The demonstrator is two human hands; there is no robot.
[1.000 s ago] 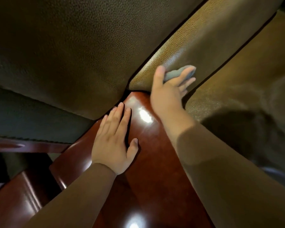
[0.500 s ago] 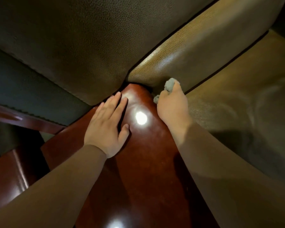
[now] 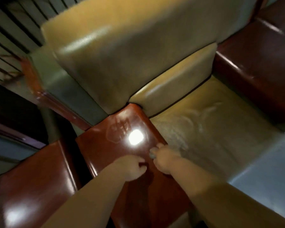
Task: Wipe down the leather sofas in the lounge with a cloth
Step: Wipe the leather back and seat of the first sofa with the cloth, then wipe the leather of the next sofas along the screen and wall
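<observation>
A: Where's the cloth gone?

B: The right hand (image 3: pixel 165 157) grips the grey cloth (image 3: pixel 153 155), pulled back from the cushion crease to the wooden armrest (image 3: pixel 122 122) edge. The left hand (image 3: pixel 133 168) has lifted off the wood, fingers now loosely curled, empty.

A: Meaning?

B: That corner looks finished; the seat cushion (image 3: pixel 212 122) shows streaks, likely next.
</observation>
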